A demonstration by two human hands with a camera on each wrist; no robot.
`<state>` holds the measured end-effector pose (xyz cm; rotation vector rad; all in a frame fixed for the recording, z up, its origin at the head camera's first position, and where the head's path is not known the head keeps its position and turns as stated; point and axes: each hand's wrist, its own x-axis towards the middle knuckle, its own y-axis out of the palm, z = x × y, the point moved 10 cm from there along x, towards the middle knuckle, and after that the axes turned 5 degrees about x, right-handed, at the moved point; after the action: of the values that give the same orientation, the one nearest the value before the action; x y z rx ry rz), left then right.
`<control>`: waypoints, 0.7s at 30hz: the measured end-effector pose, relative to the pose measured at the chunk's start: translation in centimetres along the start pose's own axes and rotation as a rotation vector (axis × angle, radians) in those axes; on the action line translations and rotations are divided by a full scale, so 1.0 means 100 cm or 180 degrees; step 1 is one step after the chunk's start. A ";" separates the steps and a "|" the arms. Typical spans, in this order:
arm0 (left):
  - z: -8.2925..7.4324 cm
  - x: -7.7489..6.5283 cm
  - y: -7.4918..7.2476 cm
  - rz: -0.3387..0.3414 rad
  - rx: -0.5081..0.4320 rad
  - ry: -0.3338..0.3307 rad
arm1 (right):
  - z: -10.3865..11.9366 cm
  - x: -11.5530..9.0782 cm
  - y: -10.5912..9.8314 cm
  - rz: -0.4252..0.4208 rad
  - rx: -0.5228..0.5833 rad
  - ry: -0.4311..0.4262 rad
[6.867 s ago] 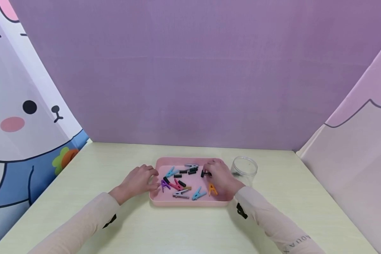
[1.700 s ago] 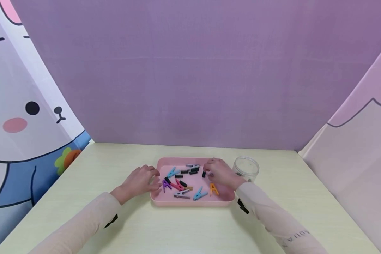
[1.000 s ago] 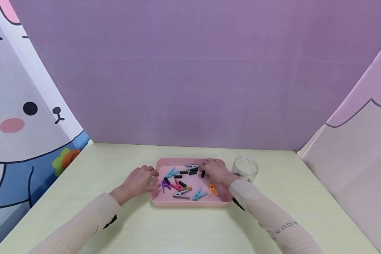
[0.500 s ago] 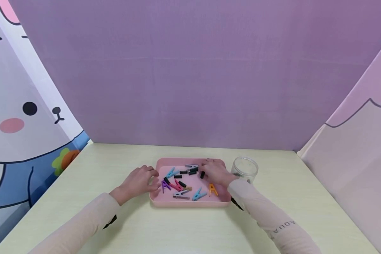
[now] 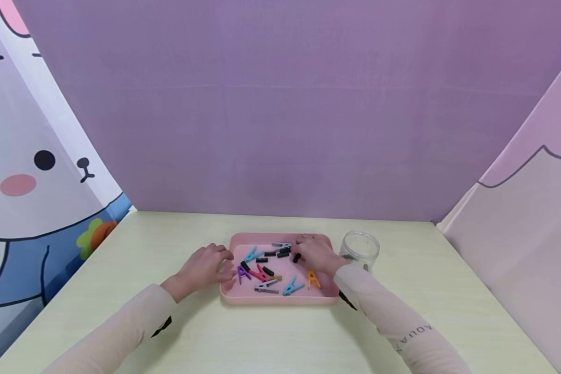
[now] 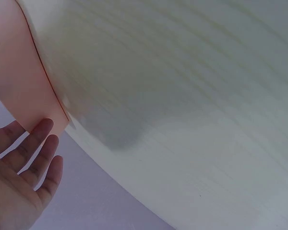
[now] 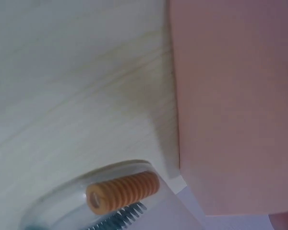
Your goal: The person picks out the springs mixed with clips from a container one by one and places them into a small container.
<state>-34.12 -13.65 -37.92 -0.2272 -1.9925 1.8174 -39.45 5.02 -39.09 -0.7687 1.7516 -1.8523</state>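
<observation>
A shallow pink tray (image 5: 280,301) stands on the table, with small clothespins and springs scattered in it. My left hand (image 5: 204,270) rests at the tray's left rim, its fingers (image 6: 44,160) loosely bent beside the pink wall. My right hand (image 5: 317,255) reaches into the right half of the tray. A small tilted black spring (image 5: 296,257) shows at its fingertips, apparently pinched; the fingers hide part of the grip. Close by lie several dark springs (image 5: 283,254) and a grey clothespin (image 5: 282,244). An orange clothespin (image 5: 314,279) lies nearer me.
A clear round jar (image 5: 361,246) stands to the tray's right. In the right wrist view it holds an orange spring (image 7: 122,192) and a dark spring (image 7: 117,219). Blue clothespins (image 5: 293,286), a purple one (image 5: 243,274) and a red one (image 5: 261,273) lie in the tray.
My right hand has shifted slightly left across the tray, and the black spring at its fingertips has turned from upright to tilted. My left hand stays at the rim.
</observation>
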 end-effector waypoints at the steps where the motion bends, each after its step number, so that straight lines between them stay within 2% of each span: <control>1: 0.000 0.000 0.000 -0.0010 0.0007 0.0006 | 0.000 0.000 0.000 0.0008 0.0005 0.0006; 9: 0.001 0.000 0.000 -0.0022 0.0008 0.0015 | -0.002 -0.001 0.000 0.0007 -0.0112 0.0054; 17: 0.000 0.000 -0.001 -0.0057 -0.0005 0.0022 | 0.000 -0.006 -0.011 -0.0015 0.0077 0.0104; 21: 0.000 0.000 -0.001 -0.0038 -0.0003 0.0014 | 0.002 -0.008 -0.016 -0.0063 0.0096 0.0043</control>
<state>-34.11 -13.63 -37.79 -0.2189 -1.9877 1.8071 -38.70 5.57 -37.51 -0.7665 1.7262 -1.8967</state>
